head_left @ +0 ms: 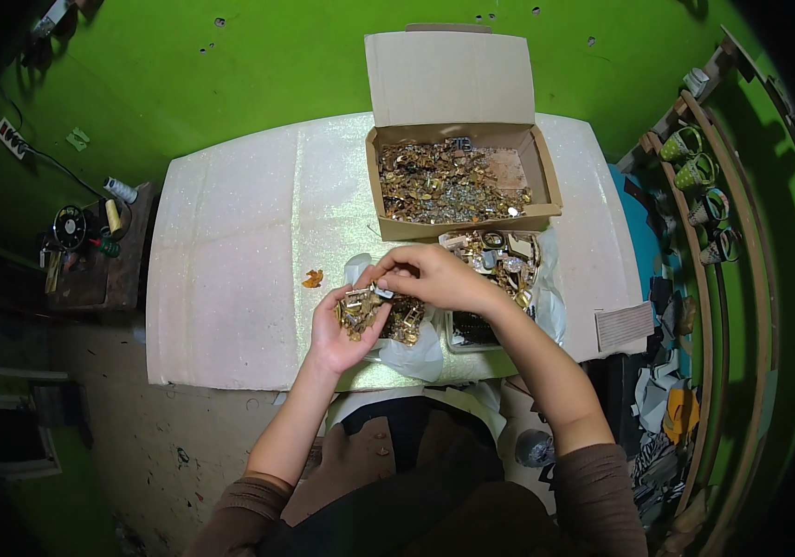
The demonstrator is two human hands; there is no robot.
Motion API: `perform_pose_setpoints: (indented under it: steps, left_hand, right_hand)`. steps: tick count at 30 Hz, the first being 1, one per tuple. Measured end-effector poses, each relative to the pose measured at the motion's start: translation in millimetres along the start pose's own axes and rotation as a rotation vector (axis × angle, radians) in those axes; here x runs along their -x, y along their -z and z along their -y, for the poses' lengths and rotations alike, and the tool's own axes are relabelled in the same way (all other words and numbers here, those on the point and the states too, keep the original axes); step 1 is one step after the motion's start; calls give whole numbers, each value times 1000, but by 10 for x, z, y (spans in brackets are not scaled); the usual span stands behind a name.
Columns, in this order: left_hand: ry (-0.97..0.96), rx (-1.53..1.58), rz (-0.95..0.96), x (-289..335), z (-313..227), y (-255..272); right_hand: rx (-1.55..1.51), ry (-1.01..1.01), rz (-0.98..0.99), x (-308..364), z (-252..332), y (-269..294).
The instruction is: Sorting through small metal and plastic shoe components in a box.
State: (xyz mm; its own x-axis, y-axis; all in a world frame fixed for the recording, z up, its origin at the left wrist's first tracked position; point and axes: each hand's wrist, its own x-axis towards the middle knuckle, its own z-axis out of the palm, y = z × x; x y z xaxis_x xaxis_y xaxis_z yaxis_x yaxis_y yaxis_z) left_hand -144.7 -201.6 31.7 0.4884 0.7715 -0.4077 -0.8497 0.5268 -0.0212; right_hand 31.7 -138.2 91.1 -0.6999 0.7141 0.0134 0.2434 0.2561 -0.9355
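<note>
1. Left hand (346,330): lying palm up, fingers cupped, cradling a small heap of gold-coloured metal bits (360,308); sitting just in front of the cardboard box (458,176), toward the person.
2. Right hand (434,277): curling over the left palm, fingertips (388,276) pinching at the top of the heap; which single piece is being pinched – cannot tell, too small.
3. Cardboard box: standing open on the worktop (230,278), lid flap (450,76) tilting up at the far side; holding a mixed fill of gold and silver metal bits (444,184), one corner of the box floor showing bare.
4. Clear plastic bag (416,353): lying under both hands, nearer the person than the box; more gold bits (407,320) resting on it just beside the left palm.
5. Second pile of metal fittings (504,258): sitting right against the front wall of the box, on plastic, beyond the right wrist.
6. Orange scrap (312,278): lying alone on the worktop, left of the hands, well apart from the box.
7. Ribbed grey pad (625,325): hanging at the worktop edge, right of the box & nearer the person.
8. Worktop: pale, glittery covering, carrying all of the above.
</note>
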Motion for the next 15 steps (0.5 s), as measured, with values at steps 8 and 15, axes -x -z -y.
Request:
perform_pose_setpoints:
  steps: [8, 15]
  left_hand:
    - [29, 73, -70, -29, 30, 123]
    - [-145, 138, -32, 81, -225, 133]
  right_hand:
    - [-31, -89, -114, 71, 6, -191]
    - [-163, -264, -257, 544, -234, -186]
